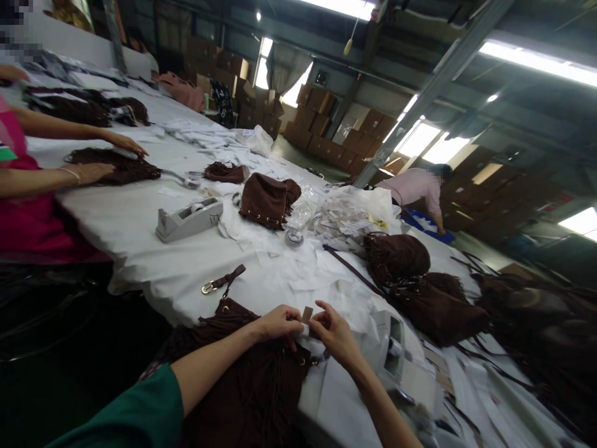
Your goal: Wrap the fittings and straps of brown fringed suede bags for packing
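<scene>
My left hand [282,323] and my right hand [334,336] meet over a dark brown fringed bag [252,386] at the table's near edge. Between their closed fingertips is a small tag [306,315], tan above; something white below it is partly hidden by the fingers. The right thumb and forefinger pinch at the tag's side, with the other fingers raised. Gold eyelets show along the bag's gathered top. Its strap with a gold buckle [209,287] stretches out onto the white cloth.
A grey tape dispenser [390,348] stands right of my hands, another dispenser [189,219] farther left. More brown bags [263,200] and a plastic sack of paper tags [345,214] lie beyond. At left a co-worker's hands [105,155] press a bag. Another person [415,190] bends at the far side.
</scene>
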